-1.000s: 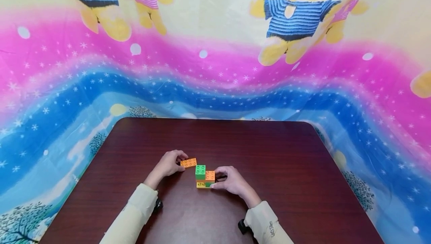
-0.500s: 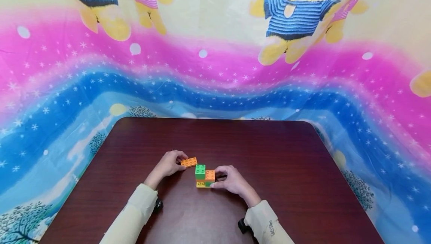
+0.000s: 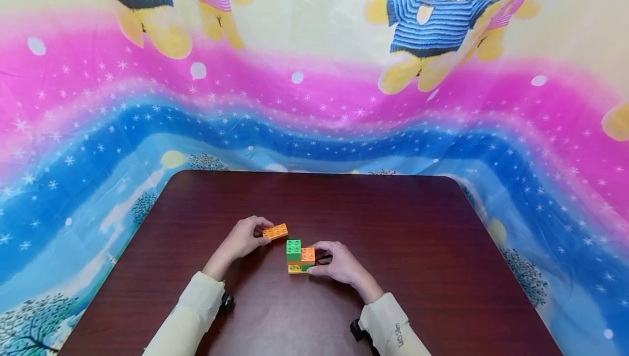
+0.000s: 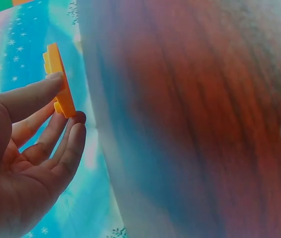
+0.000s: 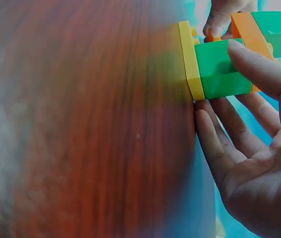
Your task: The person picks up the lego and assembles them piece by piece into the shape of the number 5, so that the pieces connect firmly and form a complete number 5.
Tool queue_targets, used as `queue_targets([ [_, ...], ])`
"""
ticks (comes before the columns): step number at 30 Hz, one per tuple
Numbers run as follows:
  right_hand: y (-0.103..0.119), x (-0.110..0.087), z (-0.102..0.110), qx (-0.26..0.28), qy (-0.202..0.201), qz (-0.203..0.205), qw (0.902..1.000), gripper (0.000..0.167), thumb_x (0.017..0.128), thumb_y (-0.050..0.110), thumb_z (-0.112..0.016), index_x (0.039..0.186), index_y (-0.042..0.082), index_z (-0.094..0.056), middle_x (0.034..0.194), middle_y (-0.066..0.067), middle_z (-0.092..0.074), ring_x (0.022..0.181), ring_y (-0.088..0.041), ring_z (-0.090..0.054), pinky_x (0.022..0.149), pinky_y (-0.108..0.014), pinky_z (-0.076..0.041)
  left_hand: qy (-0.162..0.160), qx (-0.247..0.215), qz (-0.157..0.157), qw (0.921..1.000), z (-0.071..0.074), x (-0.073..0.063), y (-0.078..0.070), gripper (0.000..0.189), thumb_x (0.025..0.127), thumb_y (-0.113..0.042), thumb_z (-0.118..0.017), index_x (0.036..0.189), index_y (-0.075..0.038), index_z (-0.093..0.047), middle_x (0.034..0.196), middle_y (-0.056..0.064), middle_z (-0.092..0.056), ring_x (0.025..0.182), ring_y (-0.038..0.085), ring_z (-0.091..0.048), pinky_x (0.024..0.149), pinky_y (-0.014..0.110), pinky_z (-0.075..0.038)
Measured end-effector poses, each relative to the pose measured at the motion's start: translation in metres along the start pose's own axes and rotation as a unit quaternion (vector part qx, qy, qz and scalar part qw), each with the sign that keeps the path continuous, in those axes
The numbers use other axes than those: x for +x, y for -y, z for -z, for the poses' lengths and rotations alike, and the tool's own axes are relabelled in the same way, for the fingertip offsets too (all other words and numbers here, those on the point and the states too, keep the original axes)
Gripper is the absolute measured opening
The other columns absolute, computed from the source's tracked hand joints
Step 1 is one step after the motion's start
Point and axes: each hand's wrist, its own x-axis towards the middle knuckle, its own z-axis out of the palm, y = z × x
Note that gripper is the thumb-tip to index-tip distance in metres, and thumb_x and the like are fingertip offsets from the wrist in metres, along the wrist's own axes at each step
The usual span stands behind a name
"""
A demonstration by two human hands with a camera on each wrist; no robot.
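My left hand (image 3: 244, 236) pinches a flat orange toy building brick (image 3: 275, 231) with rows of studs. In the left wrist view the brick (image 4: 63, 87) is seen edge-on between thumb and fingers, raised off the table. Just nearer to me stands a small stack of bricks. Its yellow flat base (image 5: 191, 59) lies on the table, under a green block (image 5: 224, 69). Above come an orange block (image 3: 308, 255) and, at the top left, another green block (image 3: 293, 249). My right hand (image 3: 339, 263) grips the stack from the right, thumb on the lower green block.
A dark red-brown wooden table (image 3: 383, 214) lies under both hands. Behind and around it hangs a cloth (image 3: 314, 105) printed with bears and snowflakes. Black wrist devices (image 3: 227, 302) sit under the cream sleeves (image 3: 196, 301).
My left hand has moved slightly away from me, carrying the orange brick up and farther from the stack. The right hand stays on the stack.
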Motion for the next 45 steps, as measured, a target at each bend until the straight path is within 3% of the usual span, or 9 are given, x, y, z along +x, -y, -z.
queue_targets([
  [6, 0.004, -0.005, 0.001, 0.019, -0.012, 0.003, 0.9997, 0.047, 0.087, 0.025, -0.086, 0.131, 0.017, -0.07, 0.119, -0.005, -0.071, 0.108, -0.022, -0.069, 0.093, -0.041, -0.059, -0.013, -0.023, -0.003, 0.9996, 0.006, -0.005, -0.007, 0.03, 0.09, -0.005, -0.08, 0.118, -0.009, -0.074, 0.114, 0.008, -0.069, 0.102, 0.024, -0.068, 0.092, 0.046, -0.058],
  [12, 0.009, -0.009, 0.003, 0.045, -0.025, -0.006, 0.9987, 0.047, 0.088, 0.03, -0.084, 0.132, 0.024, -0.07, 0.125, 0.0, -0.069, 0.114, -0.023, -0.068, 0.096, -0.041, -0.059, -0.019, -0.031, -0.014, 0.9993, 0.009, -0.008, -0.012, 0.032, 0.089, -0.007, -0.081, 0.12, -0.011, -0.073, 0.115, 0.006, -0.069, 0.103, 0.022, -0.067, 0.094, 0.044, -0.059],
  [27, 0.004, -0.01, 0.003, 0.026, -0.046, -0.007, 0.9986, 0.038, 0.087, 0.028, -0.086, 0.123, 0.022, -0.075, 0.118, -0.002, -0.074, 0.106, -0.021, -0.071, 0.089, -0.035, -0.06, -0.02, -0.056, -0.055, 0.9967, 0.013, -0.025, -0.027, 0.036, 0.091, -0.013, -0.08, 0.127, -0.014, -0.072, 0.118, 0.001, -0.068, 0.104, 0.02, -0.065, 0.095, 0.047, -0.058],
  [35, 0.003, -0.009, 0.003, 0.039, -0.045, -0.012, 0.9982, 0.037, 0.086, 0.029, -0.086, 0.122, 0.023, -0.076, 0.117, -0.001, -0.074, 0.104, -0.018, -0.071, 0.089, -0.031, -0.059, -0.022, -0.071, -0.07, 0.9948, 0.014, -0.03, -0.034, 0.038, 0.092, -0.014, -0.079, 0.129, -0.016, -0.071, 0.121, 0.001, -0.068, 0.104, 0.017, -0.067, 0.093, 0.042, -0.059],
  [45, 0.002, -0.007, 0.002, 0.053, -0.04, -0.005, 0.9978, 0.037, 0.086, 0.027, -0.086, 0.121, 0.02, -0.076, 0.117, -0.003, -0.075, 0.104, -0.021, -0.071, 0.089, -0.034, -0.059, -0.019, -0.097, -0.106, 0.9894, 0.01, -0.035, -0.044, 0.04, 0.093, -0.009, -0.078, 0.132, -0.01, -0.07, 0.122, 0.003, -0.068, 0.105, 0.019, -0.068, 0.097, 0.053, -0.056],
])
